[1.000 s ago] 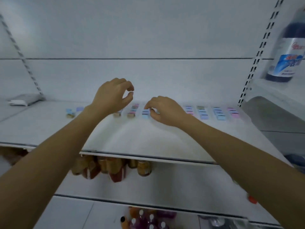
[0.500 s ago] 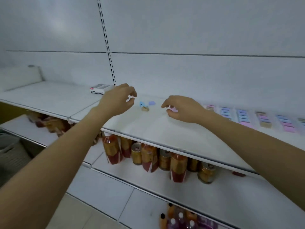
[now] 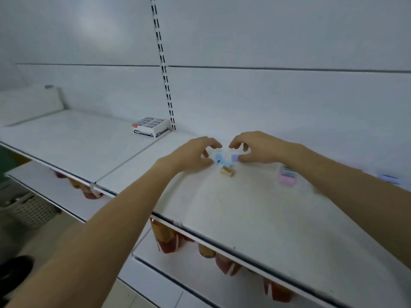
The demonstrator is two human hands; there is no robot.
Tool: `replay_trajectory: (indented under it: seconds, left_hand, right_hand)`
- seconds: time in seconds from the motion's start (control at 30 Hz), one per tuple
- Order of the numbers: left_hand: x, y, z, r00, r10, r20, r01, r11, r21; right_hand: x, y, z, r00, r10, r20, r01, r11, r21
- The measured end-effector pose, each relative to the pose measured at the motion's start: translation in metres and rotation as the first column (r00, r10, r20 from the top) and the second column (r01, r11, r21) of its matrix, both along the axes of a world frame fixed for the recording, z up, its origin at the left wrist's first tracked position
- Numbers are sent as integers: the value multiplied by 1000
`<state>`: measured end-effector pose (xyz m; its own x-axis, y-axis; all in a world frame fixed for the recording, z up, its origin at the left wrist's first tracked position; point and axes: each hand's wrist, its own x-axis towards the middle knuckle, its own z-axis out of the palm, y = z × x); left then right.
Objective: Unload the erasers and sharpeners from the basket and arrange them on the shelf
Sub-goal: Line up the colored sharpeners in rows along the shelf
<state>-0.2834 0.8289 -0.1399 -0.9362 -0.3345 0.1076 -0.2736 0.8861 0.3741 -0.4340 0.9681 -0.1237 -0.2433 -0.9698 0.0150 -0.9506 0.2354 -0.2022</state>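
Note:
Three small pieces lie together on the white shelf (image 3: pixel 233 210): a blue sharpener (image 3: pixel 219 158), a purple one (image 3: pixel 235 157) and a tan one (image 3: pixel 227 170). My left hand (image 3: pixel 193 154) hovers just left of the blue piece, fingers arched and holding nothing. My right hand (image 3: pixel 258 148) arches over from the right, and its thumb touches the purple piece. To the right is a blurred row of pink and blue erasers (image 3: pixel 287 175). The pale woven basket (image 3: pixel 29 211) stands on the floor at the lower left.
A white box of erasers (image 3: pixel 151 128) sits at the back by the slotted upright (image 3: pixel 165 85). More coloured pieces (image 3: pixel 389 178) lie at the far right. Bottles and jars (image 3: pixel 169 238) fill the shelf below. A dark shoe (image 3: pixel 13 270) is on the floor.
The view has swung left along the shelf. Both hands have moved from the arranged rows to the three loose pieces and closed in on them from either side.

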Motion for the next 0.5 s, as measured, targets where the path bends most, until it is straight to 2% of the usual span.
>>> replay_trajectory:
  seconds: [0.13,0.3,0.4,0.5]
  left_hand:
    - [-19,-17,-4,995,-100,-20,101,988,118]
    - [-35,-41,3,973,-225,49,222,973,64]
    - [-42,-61,6,968,-244,62,241,969,47]
    - [-45,-81,2,967,-253,0,252,963,100]
  right_hand:
    - [-3,-18,-1,1000,7,-9,-6,997,73]
    - [1,-32,-4,997,-76,1,76,993,91]
    - [3,-35,-4,988,-144,52,143,990,16]
    - [4,-37,-4,970,-190,152,210,970,-122]
